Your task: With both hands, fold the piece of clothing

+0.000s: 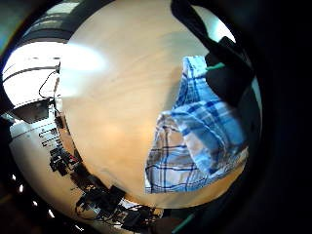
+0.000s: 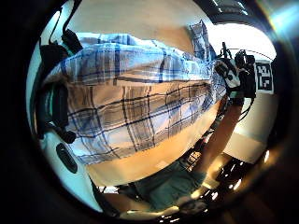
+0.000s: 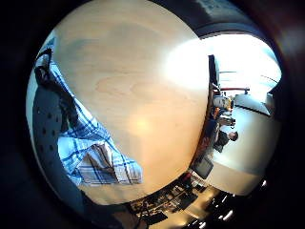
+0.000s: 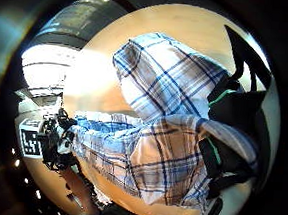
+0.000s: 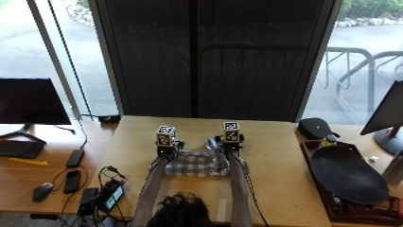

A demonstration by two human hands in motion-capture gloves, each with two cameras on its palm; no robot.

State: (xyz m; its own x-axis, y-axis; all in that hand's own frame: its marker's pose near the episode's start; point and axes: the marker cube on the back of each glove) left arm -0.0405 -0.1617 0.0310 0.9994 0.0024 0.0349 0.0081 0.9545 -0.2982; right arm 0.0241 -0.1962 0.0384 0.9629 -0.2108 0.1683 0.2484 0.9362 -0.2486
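A blue and white plaid garment (image 5: pixel 198 164) lies bunched on the light wooden table (image 5: pixel 277 142), in front of the person. My left hand (image 5: pixel 167 150) is at its left end and my right hand (image 5: pixel 230 145) at its right end. In the left thumb side palm view the plaid cloth (image 2: pixel 140 98) spreads close under the palm, and my curled left fingers (image 2: pixel 51 107) pinch its edge. In the right thumb side palm view my right fingers (image 4: pixel 232 134) curl round a fold of the cloth (image 4: pixel 165 154). Part of the garment (image 1: pixel 195 146) hangs from the grip above the tabletop.
Left of the garment are a power strip and cables (image 5: pixel 104 194), a phone (image 5: pixel 71 179), a mouse (image 5: pixel 41 190) and a monitor (image 5: pixel 31 101). At the right stand a large black dish on a tray (image 5: pixel 346 175) and a black case (image 5: pixel 317 127).
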